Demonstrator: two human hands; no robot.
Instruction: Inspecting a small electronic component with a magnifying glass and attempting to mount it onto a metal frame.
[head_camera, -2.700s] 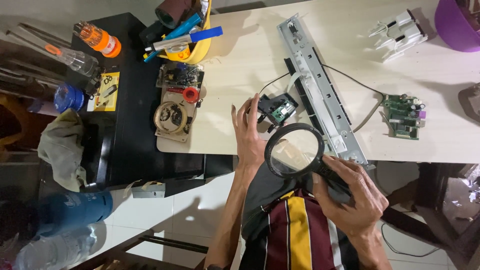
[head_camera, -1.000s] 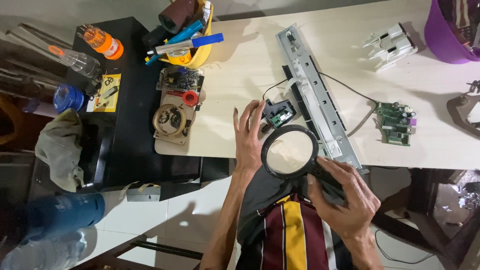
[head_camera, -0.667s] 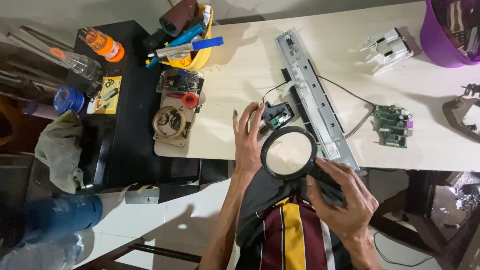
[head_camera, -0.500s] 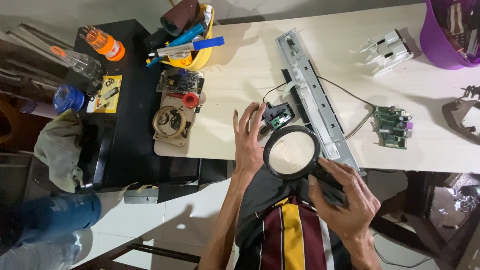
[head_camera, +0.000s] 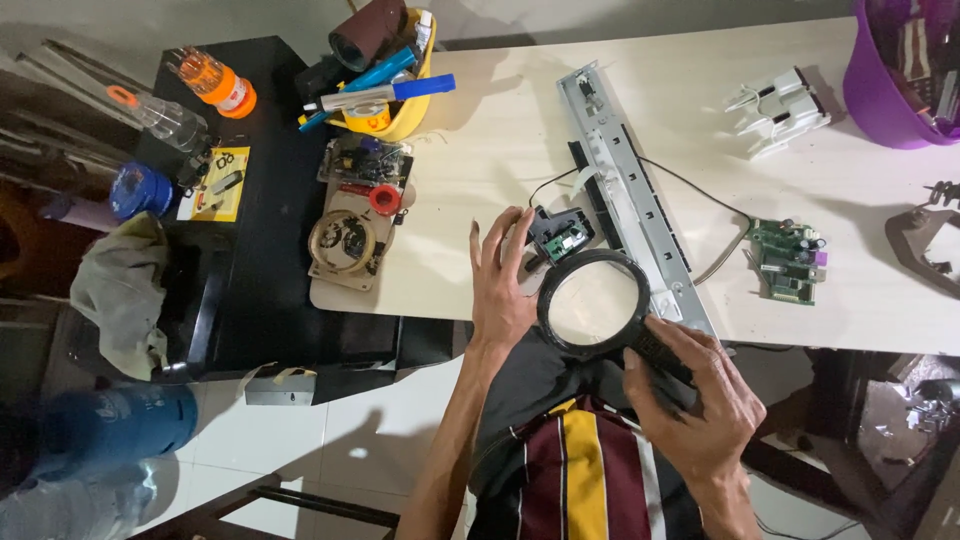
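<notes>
My right hand (head_camera: 700, 400) grips the black handle of a round magnifying glass (head_camera: 593, 303), held over the near edge of the pale table (head_camera: 500, 190). My left hand (head_camera: 502, 275) rests flat on the table with fingers spread, its fingertips touching a small black module with a green board (head_camera: 560, 232). A thin black wire runs from that module toward a long grey metal rail (head_camera: 632, 200) lying just beyond it.
A green circuit board (head_camera: 786, 260) lies right of the rail, white plastic parts (head_camera: 780, 105) farther back, a purple tub (head_camera: 900, 70) at the corner. A yellow bowl of tools (head_camera: 385, 85), a board with coils (head_camera: 350, 235) and a black side table (head_camera: 250, 230) stand left.
The view has shifted slightly. Both hands, the magnifying glass and the small module stay in nearly the same place.
</notes>
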